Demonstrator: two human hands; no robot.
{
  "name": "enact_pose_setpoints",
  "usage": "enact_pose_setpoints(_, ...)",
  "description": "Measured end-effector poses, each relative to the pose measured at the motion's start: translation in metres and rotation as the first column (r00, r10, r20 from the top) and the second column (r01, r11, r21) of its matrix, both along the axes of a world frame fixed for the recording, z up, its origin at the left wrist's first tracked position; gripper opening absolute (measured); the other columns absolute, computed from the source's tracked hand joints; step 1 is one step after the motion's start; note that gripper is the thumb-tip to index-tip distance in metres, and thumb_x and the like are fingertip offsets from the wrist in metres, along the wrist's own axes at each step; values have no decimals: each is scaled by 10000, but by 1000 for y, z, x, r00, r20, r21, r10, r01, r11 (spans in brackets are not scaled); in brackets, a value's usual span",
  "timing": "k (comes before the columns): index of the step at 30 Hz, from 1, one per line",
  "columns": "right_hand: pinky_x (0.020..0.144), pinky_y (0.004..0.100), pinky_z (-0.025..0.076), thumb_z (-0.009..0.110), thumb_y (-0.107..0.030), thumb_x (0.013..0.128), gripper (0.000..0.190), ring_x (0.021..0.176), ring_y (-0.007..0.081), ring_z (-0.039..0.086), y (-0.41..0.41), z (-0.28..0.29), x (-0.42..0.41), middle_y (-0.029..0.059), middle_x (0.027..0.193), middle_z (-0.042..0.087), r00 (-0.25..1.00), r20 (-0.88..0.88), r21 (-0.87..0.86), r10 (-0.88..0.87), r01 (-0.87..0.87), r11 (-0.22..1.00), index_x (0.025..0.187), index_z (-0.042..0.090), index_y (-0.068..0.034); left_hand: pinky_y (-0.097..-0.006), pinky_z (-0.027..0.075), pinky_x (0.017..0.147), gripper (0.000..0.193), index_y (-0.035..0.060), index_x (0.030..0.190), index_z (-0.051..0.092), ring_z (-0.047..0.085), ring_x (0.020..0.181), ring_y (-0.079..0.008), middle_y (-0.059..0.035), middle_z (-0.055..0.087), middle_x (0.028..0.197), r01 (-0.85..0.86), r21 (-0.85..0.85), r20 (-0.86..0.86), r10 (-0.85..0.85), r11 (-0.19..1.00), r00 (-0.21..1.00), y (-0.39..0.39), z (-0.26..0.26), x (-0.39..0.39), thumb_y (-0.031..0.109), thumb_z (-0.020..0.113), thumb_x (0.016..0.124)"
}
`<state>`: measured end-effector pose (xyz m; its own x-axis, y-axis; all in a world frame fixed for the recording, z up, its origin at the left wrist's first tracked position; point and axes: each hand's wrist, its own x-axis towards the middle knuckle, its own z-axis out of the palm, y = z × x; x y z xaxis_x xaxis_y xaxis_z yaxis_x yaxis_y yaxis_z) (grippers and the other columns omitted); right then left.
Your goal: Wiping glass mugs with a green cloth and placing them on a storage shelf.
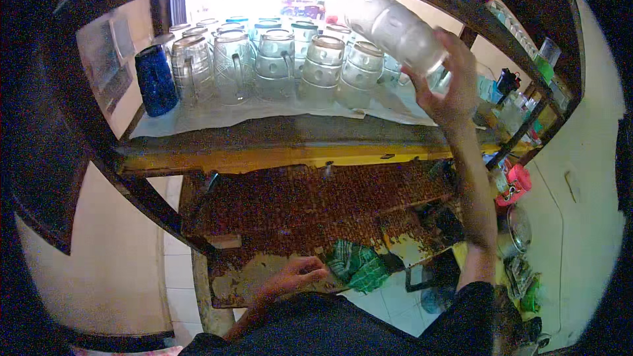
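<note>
My right hand (pixel 452 79) is raised at the upper right of the head view, its fingers and thumb around the end of a tilted, dimpled clear glass mug (pixel 395 29). Beneath and left of it, several upside-down glass mugs (pixel 321 66) stand in rows on a white sheet (pixel 267 123) covering a shelf. A dark blue cup (pixel 156 81) is at the left end of the front row. Low in the picture my left hand (pixel 304 272) rests near the worn front edge of a brown table, holding nothing visible. Beside it lies a green checked cloth (pixel 358 264).
A yellow wooden rail (pixel 296 155) runs along the shelf front above the brown tabletop (pixel 296 207). Dark wooden posts frame both sides. At the right are a red container (pixel 517 185), a metal pot lid (pixel 519 227) and bottles on a side rack.
</note>
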<state>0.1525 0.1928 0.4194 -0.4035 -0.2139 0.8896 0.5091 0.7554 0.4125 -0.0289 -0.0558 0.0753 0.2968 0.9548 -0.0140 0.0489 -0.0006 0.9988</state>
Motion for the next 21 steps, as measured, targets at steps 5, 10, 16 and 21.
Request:
enact_pose_setpoints(5, 993, 404, 463, 861, -338, 700, 880, 1151, 328, 549, -58, -28, 27, 179, 1340, 499, 979, -164, -218, 123, -158, 963, 1375, 402, -7, -289, 477, 762, 257, 35, 1009, 642, 555, 836, -107, -11, 603, 862, 7, 7, -26, -7, 1000, 1000, -4, 9, -6, 284, 629, 945)
enact_pose_setpoints(10, 1023, 431, 440, 809, -444, 747, 917, 1191, 312, 521, -121, -78, 43, 163, 1310, 514, 837, -524, -229, 159, -318, 920, 1382, 370, 52, -277, 471, 776, 205, 36, 1008, 639, 550, 845, -99, -15, 613, 900, 66, 5, -260, -62, 998, 964, -11, 55, -21, 229, 634, 940)
enact_pose_setpoints(16, 901, 307, 510, 822, -452, 719, 818, 1142, 208, 549, -170, -237, 74, 109, 1263, 550, 584, -796, -604, -157, -752, 265, 1300, 475, 6, -291, 477, 844, 246, 49, 1096, 608, 570, 949, -112, -32, 605, 1091, -15, -54, -115, 9, 998, 993, -18, 37, -28, 191, 673, 905)
enact_pose_setpoints(21, 1032, 404, 417, 752, -489, 789, 837, 1198, 246, 534, -217, -339, 31, 133, 1343, 511, 632, -754, -409, -178, -664, -626, 1361, 432, 33, -322, 472, 912, 552, 59, 1222, 552, 559, 1082, -152, -43, 553, 1246, -89, 104, 206, 66, 991, 976, -21, 25, -26, 199, 818, 759)
